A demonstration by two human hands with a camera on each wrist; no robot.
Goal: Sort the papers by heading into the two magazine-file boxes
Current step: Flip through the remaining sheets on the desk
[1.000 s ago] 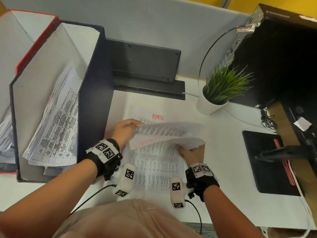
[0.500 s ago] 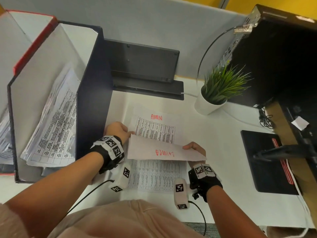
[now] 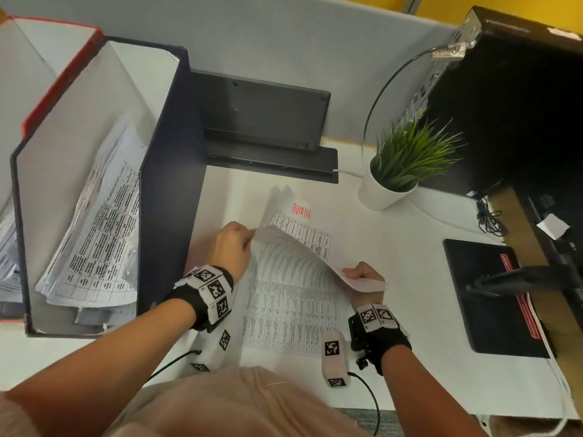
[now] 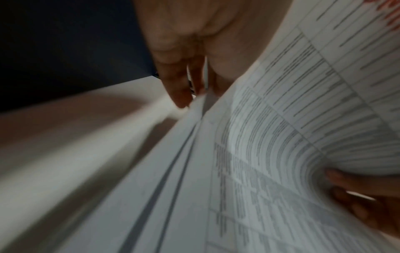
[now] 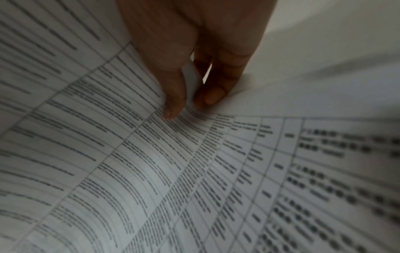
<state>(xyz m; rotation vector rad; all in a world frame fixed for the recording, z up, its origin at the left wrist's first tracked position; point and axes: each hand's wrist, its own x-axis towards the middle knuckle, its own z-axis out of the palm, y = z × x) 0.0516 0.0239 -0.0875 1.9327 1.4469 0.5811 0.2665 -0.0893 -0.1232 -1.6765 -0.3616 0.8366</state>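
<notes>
left hand pinches the top sheet at its far corner | right hand pinches the opposite corner (sheet bowed) | ADMIN page flat on surface

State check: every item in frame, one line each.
Held sheet: lifted, curled, pinched at two corners.
Left hand: pinches far corner.
Right hand: pinches near corner.
ADMIN sheet: flat on desk.
Blue file box: upright, holds papers.
Red file box: upright.
</notes>
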